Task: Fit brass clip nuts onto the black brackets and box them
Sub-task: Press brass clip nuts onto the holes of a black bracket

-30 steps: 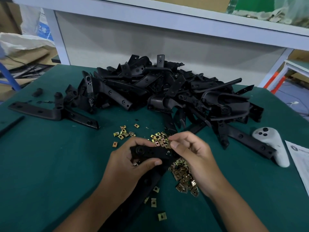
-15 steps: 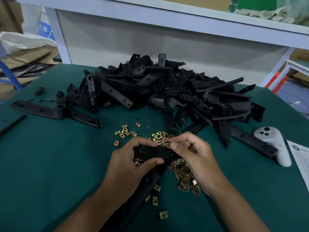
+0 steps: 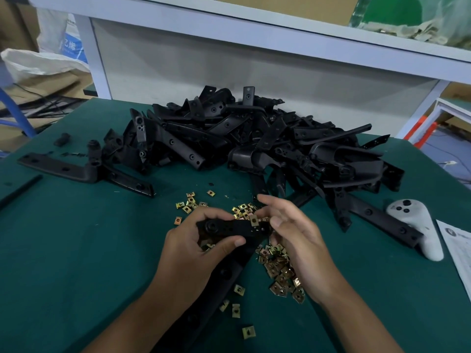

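Matt black against shiny brass

Brackets (image 3: 254,138) at 12 o'clock look like matt black plastic; clip nuts (image 3: 279,268) gleam brassy metal; tabletop (image 3: 76,250) is dull green cloth; controller (image 3: 418,225) at 3 o'clock, smooth white plastic.

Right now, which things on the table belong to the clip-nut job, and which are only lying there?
For the job:
- black bracket gripped by the left hand
- brass clip nut on it
- right hand, open
- loose clip nuts
- bracket pile

Lying about:
- white controller
- printed sheet
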Available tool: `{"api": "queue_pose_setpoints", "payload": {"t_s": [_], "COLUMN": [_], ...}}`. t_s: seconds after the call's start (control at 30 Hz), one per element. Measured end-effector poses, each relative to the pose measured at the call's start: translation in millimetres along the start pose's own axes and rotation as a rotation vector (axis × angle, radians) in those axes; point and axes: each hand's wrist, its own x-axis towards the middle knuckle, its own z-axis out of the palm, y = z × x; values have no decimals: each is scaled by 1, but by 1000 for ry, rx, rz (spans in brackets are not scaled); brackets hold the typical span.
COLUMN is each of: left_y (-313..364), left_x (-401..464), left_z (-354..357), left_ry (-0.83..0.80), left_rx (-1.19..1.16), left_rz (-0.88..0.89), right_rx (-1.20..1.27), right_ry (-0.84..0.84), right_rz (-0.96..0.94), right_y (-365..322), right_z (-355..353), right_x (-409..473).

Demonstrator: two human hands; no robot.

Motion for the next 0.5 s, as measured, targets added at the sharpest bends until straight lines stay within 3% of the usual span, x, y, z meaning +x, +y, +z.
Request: {"api": "queue_pose_setpoints", "payload": {"t_s": [0.23,0.5], "left_y": [6,6], "left_x": [2,1], "left_z": [1,1], "left_ry": [39,18], "left_rx": [-94,-62], "left_rz": [-17,-13], "right_rx": [-181,-205], "right_ry": [-31,-34], "right_rz": [-29,-30], "right_y": [4,6], "right_z": [2,-1], "right_x": [-2,-2]}}
